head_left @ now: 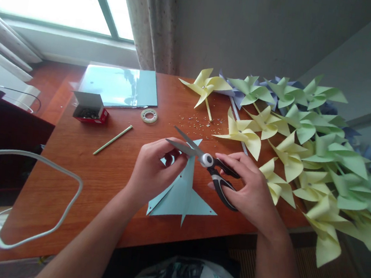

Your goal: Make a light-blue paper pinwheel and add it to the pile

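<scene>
My right hand (248, 183) grips scissors (207, 160) with black-and-white handles; their blades are spread and point left. The tip of one blade lies over my left hand (158, 165), whose thumb and fingers are pinched together. What sits in that pinch is too small and hidden to name. Beneath both hands is a sheet of light blue paper (194, 204), slit into pointed flaps with small holes at some corners. My left hand covers its upper left part, and I cannot tell whether those fingers touch it.
Tiny scraps (203, 124) lie beyond the scissors. Several finished paper pinwheels (285, 157) spread over the right side. Farther left are a tape roll (149, 115), a pale green paper stick (113, 140), an opened red box (90, 110), blue sheets (147, 89) and a white cable (77, 197).
</scene>
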Demonstrator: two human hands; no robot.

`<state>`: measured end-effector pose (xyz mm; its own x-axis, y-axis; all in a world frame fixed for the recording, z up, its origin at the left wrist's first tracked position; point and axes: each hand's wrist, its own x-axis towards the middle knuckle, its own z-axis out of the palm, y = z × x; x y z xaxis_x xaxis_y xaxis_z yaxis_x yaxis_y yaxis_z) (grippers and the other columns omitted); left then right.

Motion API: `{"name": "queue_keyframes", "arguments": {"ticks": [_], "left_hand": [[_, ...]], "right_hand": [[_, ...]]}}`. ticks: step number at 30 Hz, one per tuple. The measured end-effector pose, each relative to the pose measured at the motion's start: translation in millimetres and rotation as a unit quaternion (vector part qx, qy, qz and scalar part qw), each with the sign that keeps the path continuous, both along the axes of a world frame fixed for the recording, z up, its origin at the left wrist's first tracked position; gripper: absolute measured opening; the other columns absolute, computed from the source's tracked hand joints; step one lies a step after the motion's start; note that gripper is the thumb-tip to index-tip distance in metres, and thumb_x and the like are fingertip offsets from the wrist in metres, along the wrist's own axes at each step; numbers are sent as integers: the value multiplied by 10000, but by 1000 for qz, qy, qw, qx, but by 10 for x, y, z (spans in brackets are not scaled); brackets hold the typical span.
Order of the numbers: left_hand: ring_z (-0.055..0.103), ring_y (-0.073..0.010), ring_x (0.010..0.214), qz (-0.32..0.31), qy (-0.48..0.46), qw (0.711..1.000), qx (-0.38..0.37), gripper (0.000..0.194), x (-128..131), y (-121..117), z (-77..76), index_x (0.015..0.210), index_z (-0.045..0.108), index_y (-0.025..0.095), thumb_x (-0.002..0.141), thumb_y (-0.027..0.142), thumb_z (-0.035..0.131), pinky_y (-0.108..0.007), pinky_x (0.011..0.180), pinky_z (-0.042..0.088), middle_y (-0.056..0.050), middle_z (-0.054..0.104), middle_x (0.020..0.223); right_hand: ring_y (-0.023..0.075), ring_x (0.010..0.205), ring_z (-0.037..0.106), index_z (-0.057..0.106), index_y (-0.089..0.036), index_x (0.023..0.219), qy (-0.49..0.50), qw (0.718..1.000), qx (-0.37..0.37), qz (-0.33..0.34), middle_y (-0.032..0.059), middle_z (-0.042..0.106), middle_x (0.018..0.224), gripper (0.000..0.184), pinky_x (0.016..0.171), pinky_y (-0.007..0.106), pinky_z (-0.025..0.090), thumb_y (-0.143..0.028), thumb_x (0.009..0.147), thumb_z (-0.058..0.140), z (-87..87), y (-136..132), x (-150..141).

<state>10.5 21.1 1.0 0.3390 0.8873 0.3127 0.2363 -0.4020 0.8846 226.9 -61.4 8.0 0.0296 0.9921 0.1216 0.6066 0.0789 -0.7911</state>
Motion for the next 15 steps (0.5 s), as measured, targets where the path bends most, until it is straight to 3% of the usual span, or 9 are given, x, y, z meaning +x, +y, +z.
{"name": "queue_keyframes", "arguments": {"ticks": [5,10,15], "left_hand": [[506,-79,561,4,-1,1000,-7,79,17,0,-1,841,721,146,850,100,658,-210,549,429,21,621,660],[532,-89,584,12,4,1000,-24,72,5,2,-12,834,694,158,896,177,663,-217,558,442,8,647,695],[539,-102,592,14,-2,998,-62,98,-11,12,-40,853,684,173,920,238,653,-226,548,439,5,634,706]], "right_hand": [[188,913,653,677,-298,1292,13,1000,2,-11,32,624,1077,509,855,332,573,-302,806,828,-20,8,-11],[193,909,631,699,-290,1233,108,992,-35,-49,29,625,1065,511,829,322,553,-355,755,868,-49,60,-59],[171,813,618,706,-236,1171,317,939,-134,-20,36,646,945,420,760,308,542,-504,852,757,-33,216,-117]]}}
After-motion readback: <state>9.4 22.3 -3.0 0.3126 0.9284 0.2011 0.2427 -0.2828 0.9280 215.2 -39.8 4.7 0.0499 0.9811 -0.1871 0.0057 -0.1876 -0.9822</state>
